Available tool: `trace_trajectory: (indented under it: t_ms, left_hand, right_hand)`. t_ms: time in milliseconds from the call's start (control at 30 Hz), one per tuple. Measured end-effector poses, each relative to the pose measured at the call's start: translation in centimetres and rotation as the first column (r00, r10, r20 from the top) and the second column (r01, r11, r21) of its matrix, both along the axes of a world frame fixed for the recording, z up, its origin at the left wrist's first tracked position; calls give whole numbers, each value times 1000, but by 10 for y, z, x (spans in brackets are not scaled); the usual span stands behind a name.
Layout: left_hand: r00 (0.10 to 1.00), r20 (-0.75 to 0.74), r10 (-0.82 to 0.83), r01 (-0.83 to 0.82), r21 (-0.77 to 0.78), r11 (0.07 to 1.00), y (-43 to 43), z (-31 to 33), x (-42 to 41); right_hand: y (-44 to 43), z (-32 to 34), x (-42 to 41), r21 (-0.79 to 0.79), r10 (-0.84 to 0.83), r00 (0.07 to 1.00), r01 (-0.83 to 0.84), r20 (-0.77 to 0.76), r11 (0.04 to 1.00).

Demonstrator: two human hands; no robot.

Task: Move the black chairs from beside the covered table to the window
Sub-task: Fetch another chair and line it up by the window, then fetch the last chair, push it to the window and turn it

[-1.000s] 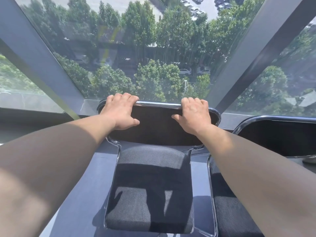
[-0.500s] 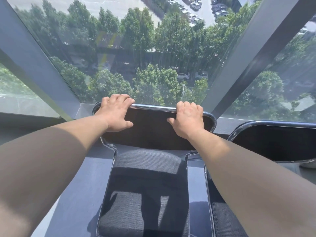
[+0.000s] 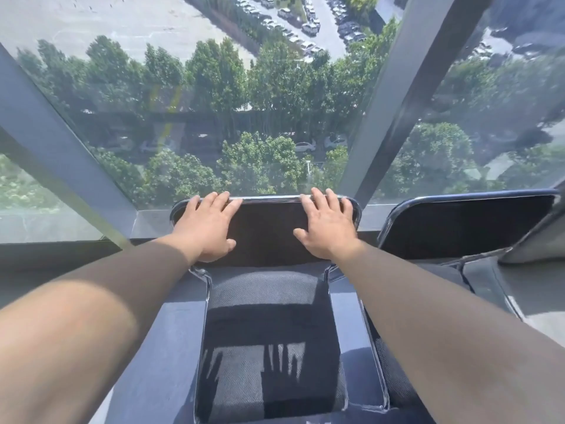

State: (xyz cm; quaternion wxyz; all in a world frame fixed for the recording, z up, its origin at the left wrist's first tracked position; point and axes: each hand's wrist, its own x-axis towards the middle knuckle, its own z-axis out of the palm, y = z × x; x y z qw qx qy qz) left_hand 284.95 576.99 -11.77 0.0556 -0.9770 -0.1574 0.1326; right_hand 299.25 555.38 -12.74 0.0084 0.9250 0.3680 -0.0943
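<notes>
A black chair (image 3: 269,347) with a chrome frame and a mesh seat stands right in front of me, its backrest against the window (image 3: 244,102). My left hand (image 3: 208,228) lies flat over the left part of the backrest, fingers spread and extended. My right hand (image 3: 327,228) lies the same way on the right part, fingertips at the chrome top rail. Neither hand curls around the rail. A second black chair (image 3: 467,228) stands close beside it on the right, also backed against the glass.
Slanted grey window frame posts (image 3: 394,111) rise left and right of the chair. A low dark sill (image 3: 61,249) runs under the glass. A grey edge (image 3: 535,240) juts in at the right. The blue-grey floor (image 3: 159,347) shows left of the chair.
Both hands have uncurled from the chair's top rail and now rest flat with fingers spread. The view has tilted up a little toward the window.
</notes>
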Motion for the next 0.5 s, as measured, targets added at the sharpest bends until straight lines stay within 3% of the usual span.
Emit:
trace_trajectory:
  t_ms: [133,267,367,500]
  left_hand:
    - [987,-16,-160,160,15,987,-42,31,-27]
    - [924,14,-383,383,-89,920,-125,70,-60]
    - [787,-16,-616,611,-117,783,-203,95,-98]
    - [505,-35,-862,862,-19,506,-334,118,-162]
  right_hand:
    - [-60,28,-70,-128,-69,997,63,-44,990]
    - [-146,70,-167,-69,-302,950,297,-85,952]
    - [-210,92,-245,-40,-470,879,469,-73,882]
    - [-318,122,-369,-95,-670,738,663,-79,742]
